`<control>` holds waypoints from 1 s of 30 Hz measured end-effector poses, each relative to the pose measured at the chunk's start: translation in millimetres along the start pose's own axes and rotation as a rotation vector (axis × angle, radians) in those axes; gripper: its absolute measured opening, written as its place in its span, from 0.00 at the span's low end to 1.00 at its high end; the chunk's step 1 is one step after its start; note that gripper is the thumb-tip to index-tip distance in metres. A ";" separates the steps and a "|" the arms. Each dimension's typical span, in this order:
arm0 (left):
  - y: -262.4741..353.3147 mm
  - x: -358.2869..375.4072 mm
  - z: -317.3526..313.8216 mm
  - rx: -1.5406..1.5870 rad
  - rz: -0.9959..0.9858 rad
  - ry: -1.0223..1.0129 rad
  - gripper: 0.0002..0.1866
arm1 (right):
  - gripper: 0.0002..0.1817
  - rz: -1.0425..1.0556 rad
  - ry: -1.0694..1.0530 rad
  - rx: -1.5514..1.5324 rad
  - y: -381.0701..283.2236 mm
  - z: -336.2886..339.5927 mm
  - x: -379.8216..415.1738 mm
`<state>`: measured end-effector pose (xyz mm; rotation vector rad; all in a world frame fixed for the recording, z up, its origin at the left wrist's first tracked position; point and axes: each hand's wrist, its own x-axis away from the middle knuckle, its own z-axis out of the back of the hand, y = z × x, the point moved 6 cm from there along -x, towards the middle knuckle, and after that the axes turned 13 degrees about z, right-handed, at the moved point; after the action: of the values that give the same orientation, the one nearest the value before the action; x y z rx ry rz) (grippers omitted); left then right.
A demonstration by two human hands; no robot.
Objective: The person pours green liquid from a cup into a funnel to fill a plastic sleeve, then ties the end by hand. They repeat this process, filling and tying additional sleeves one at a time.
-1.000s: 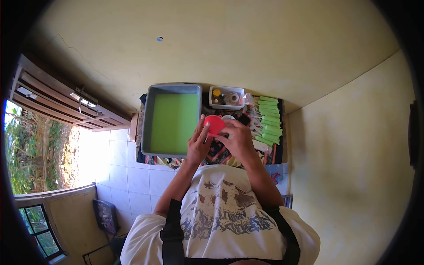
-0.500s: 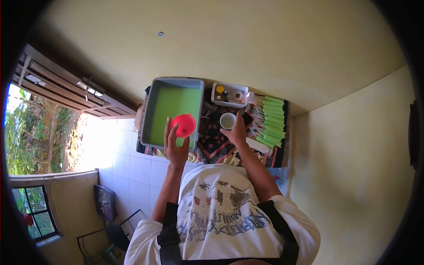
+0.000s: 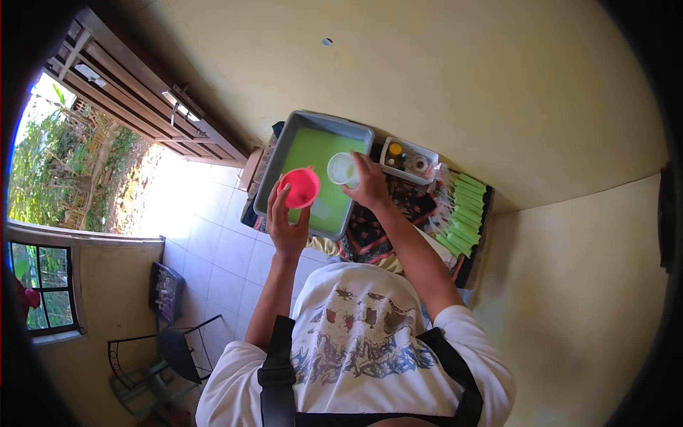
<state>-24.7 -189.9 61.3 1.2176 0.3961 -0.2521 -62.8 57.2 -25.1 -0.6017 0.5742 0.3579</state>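
My left hand [image 3: 287, 226] is closed on a red funnel [image 3: 300, 188], held over the near left part of a grey tub [image 3: 368, 133]. Green liquid [image 3: 314, 147] lies in the tub. In my right hand [image 3: 370, 186] is a translucent white cup [image 3: 342, 169], above the tub's right side and close to the funnel. The cup is tilted a little. Whether the funnel's lower end is in anything is hidden.
Right of the tub, a white box [image 3: 428, 154] holds small bottles and a roll. Filled green packets [image 3: 466, 213] lie in a row at the table's right end on a patterned cloth [image 3: 402, 206]. A chair [image 3: 178, 356] stands at lower left, near an open door [image 3: 142, 92].
My right hand has brought the cup left, from over the cloth to over the tub beside the funnel. The camera view has turned, shifting the table in the picture.
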 end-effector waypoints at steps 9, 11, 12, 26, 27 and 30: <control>-22.5 -23.1 40.9 -0.054 -0.065 0.016 0.38 | 0.26 0.155 -0.512 0.231 1.1 -126.4 14.0; -19.4 -27.6 47.7 -0.066 -0.045 0.025 0.37 | 0.27 0.164 -0.534 0.216 4.2 -141.0 23.2; -19.0 -29.1 50.2 -0.070 -0.035 0.027 0.36 | 0.27 0.166 -0.546 0.210 -0.2 -141.6 22.8; -43.5 -41.3 56.8 -0.035 0.035 -0.015 0.35 | 0.50 -0.225 -0.056 -0.361 -44.5 -66.6 0.6; -42.9 -40.7 53.9 -0.032 0.023 -0.023 0.36 | 0.49 -0.245 -0.024 -0.374 -53.3 -48.0 -5.1; -27.9 -40.8 43.1 -0.039 0.000 -0.046 0.36 | 0.47 -0.141 0.105 -0.156 -74.8 15.0 -16.7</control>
<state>-65.7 -240.7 67.2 1.1714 0.3595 -0.2711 -34.6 6.2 26.9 -0.8106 0.6046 0.2404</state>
